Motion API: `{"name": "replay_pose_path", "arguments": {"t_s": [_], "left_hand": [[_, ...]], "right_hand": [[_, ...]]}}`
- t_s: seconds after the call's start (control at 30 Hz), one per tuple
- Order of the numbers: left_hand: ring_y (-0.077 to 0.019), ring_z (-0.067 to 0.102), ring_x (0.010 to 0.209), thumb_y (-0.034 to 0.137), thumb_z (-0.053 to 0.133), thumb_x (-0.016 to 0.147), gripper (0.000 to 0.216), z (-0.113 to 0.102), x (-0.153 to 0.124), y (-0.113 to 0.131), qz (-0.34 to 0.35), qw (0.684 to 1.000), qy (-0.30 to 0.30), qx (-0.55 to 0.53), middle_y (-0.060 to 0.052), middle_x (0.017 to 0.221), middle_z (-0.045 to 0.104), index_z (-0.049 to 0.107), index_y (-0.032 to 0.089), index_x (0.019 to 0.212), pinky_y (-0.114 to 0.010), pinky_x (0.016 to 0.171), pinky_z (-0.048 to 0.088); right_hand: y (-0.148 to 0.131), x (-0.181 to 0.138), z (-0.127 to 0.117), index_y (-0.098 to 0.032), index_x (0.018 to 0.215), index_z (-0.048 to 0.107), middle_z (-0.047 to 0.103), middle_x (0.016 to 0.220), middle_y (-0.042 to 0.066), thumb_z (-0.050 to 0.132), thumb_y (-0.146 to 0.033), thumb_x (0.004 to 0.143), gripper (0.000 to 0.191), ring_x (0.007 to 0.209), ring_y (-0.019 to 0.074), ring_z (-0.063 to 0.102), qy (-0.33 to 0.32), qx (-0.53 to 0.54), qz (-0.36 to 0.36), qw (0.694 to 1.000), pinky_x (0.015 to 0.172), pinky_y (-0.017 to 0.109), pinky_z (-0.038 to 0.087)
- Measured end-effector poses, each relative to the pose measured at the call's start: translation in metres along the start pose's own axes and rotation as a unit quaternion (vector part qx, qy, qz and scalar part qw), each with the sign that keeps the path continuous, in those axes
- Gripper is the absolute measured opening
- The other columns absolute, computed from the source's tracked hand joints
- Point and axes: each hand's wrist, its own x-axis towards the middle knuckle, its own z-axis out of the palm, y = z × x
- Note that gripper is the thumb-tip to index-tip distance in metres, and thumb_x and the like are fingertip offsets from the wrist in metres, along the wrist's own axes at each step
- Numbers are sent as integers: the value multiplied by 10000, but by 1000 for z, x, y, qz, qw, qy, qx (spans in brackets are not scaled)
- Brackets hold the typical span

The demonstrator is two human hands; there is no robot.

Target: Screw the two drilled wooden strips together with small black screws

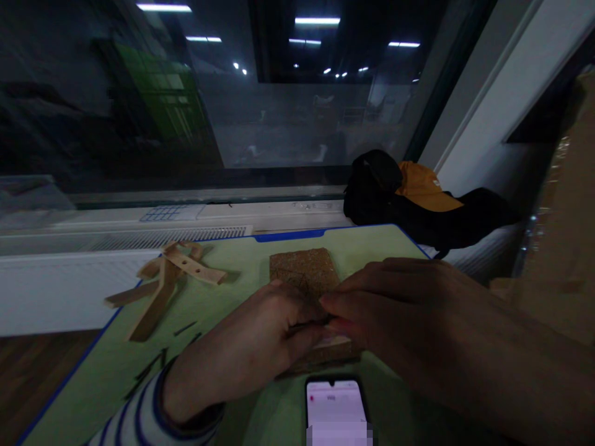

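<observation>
My left hand (pixel 251 344) and my right hand (pixel 395 303) meet over the near edge of a brown cork board (pixel 302 269) that lies on a green mat (pixel 223 297). The fingers of both hands are pressed together at the board's near end, pinching something small that I cannot make out. A striped sleeve covers my left wrist. Thin dark lines are marked on the cork.
Several wooden strips with holes (pixel 167 279) lie crossed on the mat at the left. A phone (pixel 335 406) with a lit screen lies at the near edge. A black bag with an orange cap (pixel 421 189) sits on the sill at the right, below a dark window.
</observation>
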Motion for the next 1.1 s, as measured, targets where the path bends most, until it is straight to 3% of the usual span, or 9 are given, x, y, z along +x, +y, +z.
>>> {"name": "replay_pose_path", "arguments": {"t_s": [0.4, 0.57, 0.8, 0.93, 1.1], "left_hand": [[-159, 647, 748, 296, 483, 906, 223, -1, -1, 1, -7, 1000, 2, 1, 1, 680, 681, 677, 187, 887, -248, 720, 460], [-154, 644, 775, 304, 480, 910, 235, -3, -1, 2, -5, 1000, -8, -4, -10, 747, 691, 664, 172, 846, -237, 718, 451], [-144, 643, 776, 317, 480, 909, 234, -4, 0, 0, -14, 1000, -17, -23, -9, 838, 706, 651, 179, 826, -213, 679, 439], [-146, 641, 780, 295, 501, 897, 222, -1, -1, -1, -10, 1000, -3, -27, -12, 851, 709, 655, 169, 799, -217, 696, 439], [-149, 639, 733, 278, 518, 877, 190, -3, -2, 3, -11, 1000, 6, -5, -5, 835, 709, 684, 186, 866, -234, 677, 451]], "right_hand": [[1, 2, 1, -204, 823, 526, 572, 773, -33, 493, -108, 848, 105, 632, 122, 496, -10, 1, 3, 1000, 555, 288, 322], [0, -1, 0, -216, 984, 559, 599, 858, -18, 503, -146, 862, 152, 702, 140, 532, -21, 1, 7, 1000, 614, 297, 366], [-1, 1, 3, -213, 962, 557, 613, 860, -20, 510, -156, 867, 120, 700, 134, 554, -15, -11, -4, 1000, 617, 281, 383], [-1, 4, 5, -224, 853, 552, 611, 815, -49, 526, -170, 862, 60, 652, 117, 543, -38, -12, 15, 999, 579, 265, 367], [0, 6, 1, -209, 829, 571, 612, 786, -24, 506, -204, 877, 81, 674, 130, 548, 16, -49, -8, 999, 592, 273, 363]]}}
